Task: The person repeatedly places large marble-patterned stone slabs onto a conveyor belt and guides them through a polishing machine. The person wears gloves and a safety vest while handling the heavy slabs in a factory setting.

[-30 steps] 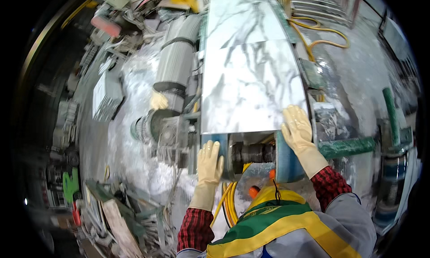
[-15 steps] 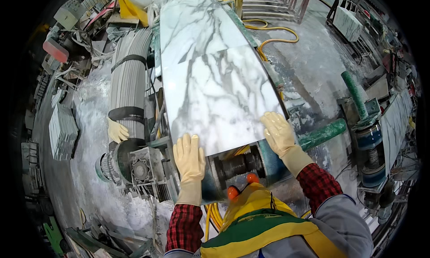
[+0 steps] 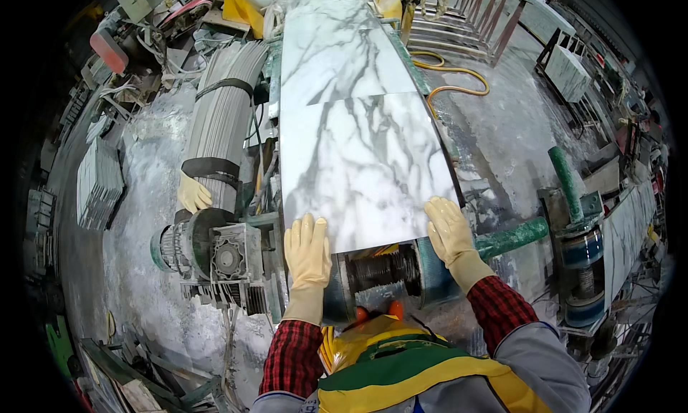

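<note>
Head view, with a clock face centred on the nearer marble-patterned slab (image 3: 369, 162): that white, grey-veined sheet lies flat on the conveyor, and a second slab (image 3: 344, 58) adjoins it at twelve o'clock. The left hand (image 3: 308, 252), in a cream rubber glove, lies open over the near corner at seven; the right hand (image 3: 450, 237) is likewise open on the corner between four and five. Neither pinches anything; how hard they press I cannot tell. Blue belts (image 3: 438, 277) show past the near edge around five and six, with a gearmotor (image 3: 229, 261) at eight. The slab looks heavy, stiff and brittle, its glossy face probably slippery under rubber. The best hold would be both long sides, at three and nine, palms beneath, sparing the chip-prone corners and avoiding any twist.
</note>
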### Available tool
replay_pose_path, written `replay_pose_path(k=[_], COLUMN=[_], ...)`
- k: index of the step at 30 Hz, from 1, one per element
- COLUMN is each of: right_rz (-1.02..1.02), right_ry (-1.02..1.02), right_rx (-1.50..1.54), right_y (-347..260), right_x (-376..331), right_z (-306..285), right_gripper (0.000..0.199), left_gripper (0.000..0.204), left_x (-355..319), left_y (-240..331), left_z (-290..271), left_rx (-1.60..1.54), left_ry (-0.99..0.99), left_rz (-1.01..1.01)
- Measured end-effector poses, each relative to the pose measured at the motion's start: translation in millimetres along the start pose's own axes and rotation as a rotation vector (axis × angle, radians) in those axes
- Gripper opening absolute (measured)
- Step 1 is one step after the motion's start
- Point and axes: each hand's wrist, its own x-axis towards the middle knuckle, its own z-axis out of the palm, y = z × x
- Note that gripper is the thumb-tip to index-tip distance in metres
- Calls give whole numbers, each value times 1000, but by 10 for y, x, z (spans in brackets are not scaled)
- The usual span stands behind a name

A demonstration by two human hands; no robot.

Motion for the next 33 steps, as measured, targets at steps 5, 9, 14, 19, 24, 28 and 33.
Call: replay_pose_path(k=[5,9,14,19,24,28,33], right_rz=[19,65,102,140,58,44,46], right_ry=[28,126,92,176,135,132,168], right_rx=[-25,-97,15,14,26,-28,-23], right_y=[-62,13,-49,158,83,59,101], right_x=[5,-140,-30,-50,72,45,-48], right_z=[-27,45,-45,211,51,1,6], right_gripper=[46,48,38,22,34,45,49], left_gripper=[48,47,46,47,51,51,49], left_x=[-59,-30,-182,-105,-211,-212,-142], left_y=[12,45,-64,50,17,53,121], left_z=[19,6,197,15,46,30,-30], left_rx=[30,44,94,44,56,64,65], left_ry=[30,-31,141,37,45,17,-46], left_rz=[-4,-95,-86,-103,-114,-120,-114])
